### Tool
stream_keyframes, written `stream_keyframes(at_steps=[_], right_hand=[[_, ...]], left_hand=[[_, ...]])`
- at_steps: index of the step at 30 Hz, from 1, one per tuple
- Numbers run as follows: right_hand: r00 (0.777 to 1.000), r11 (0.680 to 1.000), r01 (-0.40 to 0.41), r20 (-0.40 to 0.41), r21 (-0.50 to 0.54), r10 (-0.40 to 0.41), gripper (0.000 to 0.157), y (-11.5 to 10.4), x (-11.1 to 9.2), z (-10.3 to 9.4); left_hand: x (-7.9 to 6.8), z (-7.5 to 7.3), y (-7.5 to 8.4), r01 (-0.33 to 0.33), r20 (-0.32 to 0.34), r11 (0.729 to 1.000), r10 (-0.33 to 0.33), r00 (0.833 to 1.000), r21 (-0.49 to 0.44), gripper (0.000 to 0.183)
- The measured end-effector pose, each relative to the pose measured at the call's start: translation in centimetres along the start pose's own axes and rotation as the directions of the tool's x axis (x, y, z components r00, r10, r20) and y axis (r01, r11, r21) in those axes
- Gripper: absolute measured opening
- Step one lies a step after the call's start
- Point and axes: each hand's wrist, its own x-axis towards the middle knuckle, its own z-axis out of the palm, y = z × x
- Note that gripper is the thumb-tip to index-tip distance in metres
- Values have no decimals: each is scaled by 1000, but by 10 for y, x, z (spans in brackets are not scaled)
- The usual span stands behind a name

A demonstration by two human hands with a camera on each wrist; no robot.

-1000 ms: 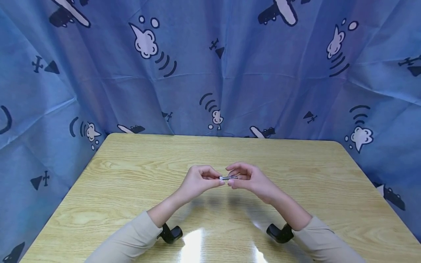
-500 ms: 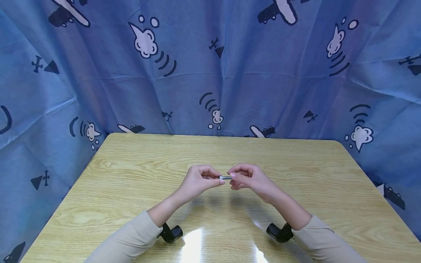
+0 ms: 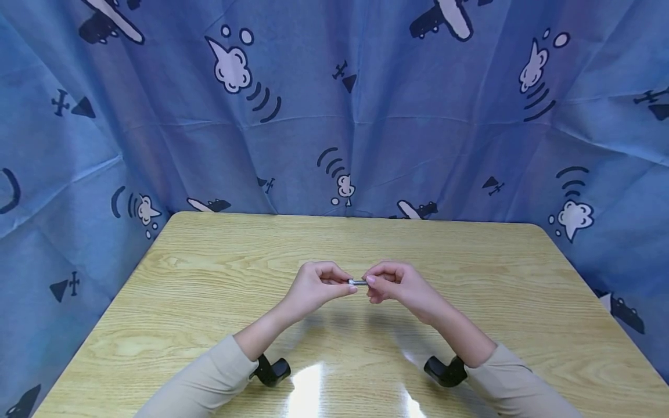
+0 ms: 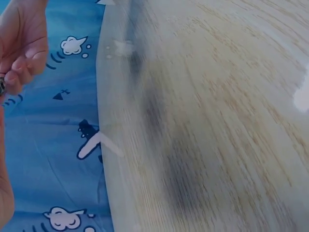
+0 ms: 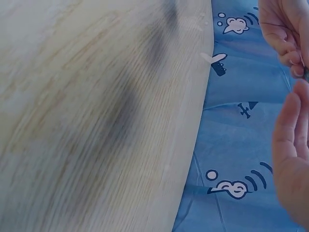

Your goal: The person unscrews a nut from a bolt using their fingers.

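A small silver bolt (image 3: pixel 359 283) is held level above the table between the two hands. Its left end, which looks wider, is pinched between the thumb and fingers of my left hand (image 3: pixel 313 288). At the opposite end, the thumb and forefinger of my right hand (image 3: pixel 399 283) close on the shaft and hide its tip. The middle of the shaft shows between the fingertips. In the right wrist view, my right hand (image 5: pixel 293 154) has its fingers pointing up toward the bolt, which is only a dark sliver at the frame's edge.
The light wood-grain table (image 3: pixel 219 273) lies under both arms, with bright glare near its front. A blue curtain (image 3: pixel 308 116) printed with planes and clouds hangs along the back and sides. Black wrist cameras sit below each wrist, such as the left camera (image 3: pixel 273 371).
My right hand's thumb has moved up and over the bolt's right end, covering the tip that showed earlier. My left hand has stayed in place.
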Motion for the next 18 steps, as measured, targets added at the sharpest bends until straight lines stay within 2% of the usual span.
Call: stream_keyframes(at_steps=[2, 6, 12, 16, 18], right_hand=[[1000, 1000, 17, -5, -9, -17, 29, 0, -1, 0], [999, 999, 33, -15, -32, -34, 37, 0, -2, 0], [1000, 1000, -20, -3, -18, 20, 37, -2, -1, 3], [999, 1000, -1, -37, -22, 0, 32, -2, -2, 2], [998, 1000, 13, -57, -25, -14, 38, -2, -2, 2]], left_hand=[[0, 0, 0, -3, 6, 1000, 3, 1000, 1, 13], [0, -1, -1, -1, 8, 1000, 1, 1000, 1, 14], [1, 0, -1, 0, -3, 1000, 0, 1000, -3, 13], [0, -1, 1, 0, 0, 1000, 0, 1000, -2, 13], [-1, -1, 2, -4, 0, 1000, 4, 1000, 1, 13]])
